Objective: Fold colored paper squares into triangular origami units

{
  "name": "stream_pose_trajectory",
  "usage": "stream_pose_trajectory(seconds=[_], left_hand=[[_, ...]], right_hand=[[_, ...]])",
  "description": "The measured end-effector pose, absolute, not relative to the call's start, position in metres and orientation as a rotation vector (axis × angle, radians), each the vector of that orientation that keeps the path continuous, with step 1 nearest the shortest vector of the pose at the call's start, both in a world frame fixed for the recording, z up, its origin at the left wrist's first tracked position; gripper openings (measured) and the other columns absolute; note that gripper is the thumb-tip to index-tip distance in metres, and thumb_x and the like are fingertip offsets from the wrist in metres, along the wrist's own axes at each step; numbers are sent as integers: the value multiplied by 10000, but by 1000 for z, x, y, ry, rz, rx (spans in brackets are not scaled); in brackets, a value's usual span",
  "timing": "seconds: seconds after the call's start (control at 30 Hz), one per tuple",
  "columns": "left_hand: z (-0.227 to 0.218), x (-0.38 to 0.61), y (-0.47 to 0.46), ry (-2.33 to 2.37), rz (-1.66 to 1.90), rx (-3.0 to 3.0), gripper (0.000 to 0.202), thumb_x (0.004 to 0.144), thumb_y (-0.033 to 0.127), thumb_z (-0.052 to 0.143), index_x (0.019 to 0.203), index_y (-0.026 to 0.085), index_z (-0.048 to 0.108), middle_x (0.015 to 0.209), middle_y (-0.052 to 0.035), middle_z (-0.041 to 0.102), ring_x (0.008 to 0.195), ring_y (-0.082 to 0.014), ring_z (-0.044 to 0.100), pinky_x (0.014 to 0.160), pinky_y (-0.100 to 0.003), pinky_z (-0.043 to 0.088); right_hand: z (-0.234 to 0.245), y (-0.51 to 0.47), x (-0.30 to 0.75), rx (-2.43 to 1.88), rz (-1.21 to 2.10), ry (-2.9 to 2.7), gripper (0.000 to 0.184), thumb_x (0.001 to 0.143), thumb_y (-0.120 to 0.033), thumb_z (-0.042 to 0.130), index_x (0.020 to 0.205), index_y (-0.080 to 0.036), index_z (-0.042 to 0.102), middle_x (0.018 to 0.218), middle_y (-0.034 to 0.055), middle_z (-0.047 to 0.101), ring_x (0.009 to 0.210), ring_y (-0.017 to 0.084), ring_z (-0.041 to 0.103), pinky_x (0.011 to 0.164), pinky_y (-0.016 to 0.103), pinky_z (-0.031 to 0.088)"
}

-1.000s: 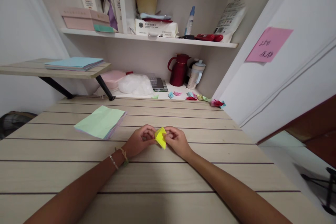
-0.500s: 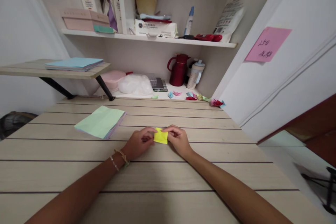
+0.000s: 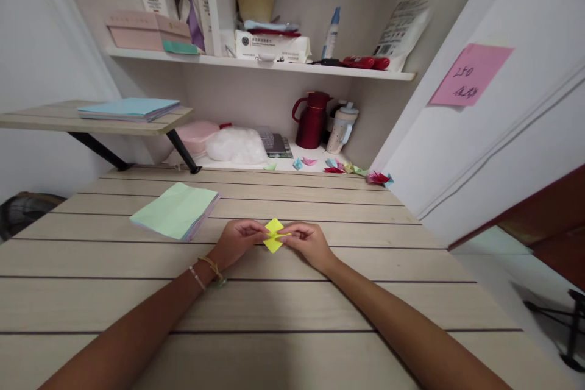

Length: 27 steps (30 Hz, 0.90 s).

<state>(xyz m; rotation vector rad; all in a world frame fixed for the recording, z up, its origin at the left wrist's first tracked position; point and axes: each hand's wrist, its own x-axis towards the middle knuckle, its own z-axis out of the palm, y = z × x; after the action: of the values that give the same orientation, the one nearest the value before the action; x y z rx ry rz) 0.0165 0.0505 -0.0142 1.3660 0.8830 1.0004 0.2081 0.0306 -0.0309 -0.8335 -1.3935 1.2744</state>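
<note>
Centre of the frame — left grip [image 3: 237, 244] and right grip [image 3: 309, 245] pinch a folded yellow paper [image 3: 273, 245] over the bench [image 3: 292, 308]; a green-topped paper stack [image 3: 176, 210] lies centre-left; a red jug [image 3: 311, 123] stands above — upper centre.

Left forearm [image 3: 137, 329]: bare, entering at the lower left and slanting up and inward.
Left wrist [image 3: 211, 268]: close to straight, carrying on the line of the forearm.
Left hand [image 3: 237, 244]: thumb and index finger brought together in a pinch, pointing right; the other fingers bent and partly hidden.
Right forearm [image 3: 397, 314]: bare, entering at the lower right and slanting up and inward.
Right wrist [image 3: 333, 264]: close to straight.
Right hand [image 3: 311, 245]: thumb and index finger pinched, pointing left; the other fingers curled.
Both hands: about level, fingertips turned toward each other and near.
</note>
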Motion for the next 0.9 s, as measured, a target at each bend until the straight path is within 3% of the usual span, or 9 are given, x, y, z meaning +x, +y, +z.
stream_pose_trajectory(seconds=[0.1,0.23,0.33,0.6,0.73,0.9], left_hand=[[-14,17,50,894,1012,1392,204,620,309,720,681,126,654,687,-26,695,642,-144,635,656,-264,519],[-14,18,48,861,991,1407,320,667,289,693,936,145,596,693,-14,678,631,-128,623,601,-225,490],[-13,19,47,848,923,1418,445,674,278,691,1068,159,521,672,3,650,602,-113,603,567,-204,461],[-14,18,52,821,960,1411,225,692,293,666,827,154,551,601,32,592,518,-82,530,480,-172,386],[-13,16,53,819,963,1436,184,685,274,668,784,125,625,721,-25,648,643,-111,583,587,-206,445],[-14,16,51,685,881,1374,465,570,193,759,997,115,591,967,-97,665,880,-196,623,780,-316,490]], right_hand=[[-29,30,207,-868,1274,-1372,193,692,-335,678,772,-159,687,704,28,672,618,132,608,616,268,519],[-31,33,206,-859,1290,-1313,245,713,-339,661,893,-176,626,668,0,638,571,108,582,577,247,503],[-32,34,206,-884,1262,-1390,221,720,-343,651,849,-167,613,679,9,627,599,109,577,577,232,479],[-32,30,205,-842,1237,-1529,245,736,-355,637,915,-189,613,702,11,617,597,113,563,568,239,469],[-33,31,206,-877,1123,-1627,296,631,-342,727,872,-183,661,789,34,616,590,103,551,567,232,463],[-32,33,208,-886,987,-1678,401,620,-327,736,996,-215,651,888,46,594,716,137,574,644,259,472]])
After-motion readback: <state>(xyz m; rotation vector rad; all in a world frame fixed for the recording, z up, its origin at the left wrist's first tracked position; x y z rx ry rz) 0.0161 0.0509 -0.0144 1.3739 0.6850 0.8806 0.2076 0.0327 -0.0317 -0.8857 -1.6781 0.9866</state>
